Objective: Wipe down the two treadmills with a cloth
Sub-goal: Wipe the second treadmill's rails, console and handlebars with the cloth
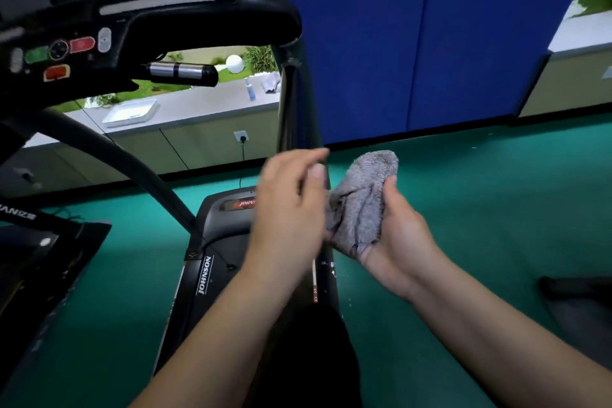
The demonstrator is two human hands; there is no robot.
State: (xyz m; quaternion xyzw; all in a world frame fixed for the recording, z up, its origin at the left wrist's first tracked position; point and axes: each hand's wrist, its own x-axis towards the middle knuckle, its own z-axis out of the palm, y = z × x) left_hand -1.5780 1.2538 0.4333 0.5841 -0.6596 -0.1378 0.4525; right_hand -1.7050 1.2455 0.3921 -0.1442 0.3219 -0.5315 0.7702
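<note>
two bare forearms reach in from the bottom edge. right hand [397,235] palm up, grip closed round a bunched grey cloth [364,199], thumb against its right side. the cloth is held up in the air over the right edge of the treadmill base, resting on no surface. left hand [291,209] just beside the cloth, motion-blurred, fingers loosely bent, grip open and holding nothing. can't tell if it touches the cloth.

below the hands: black treadmill [205,275], "johnson" lettered on the side rail, standing on a green floor [463,192]. its console with red and green buttons sits upper left, a dark post rising behind the left hand.

further back: a pale tabletop [198,103] under the window carries a white tray [130,111] and a small bottle [250,89], well apart. wall socket [241,136] below it. blue padded panel [414,43] stands to the right.
</note>
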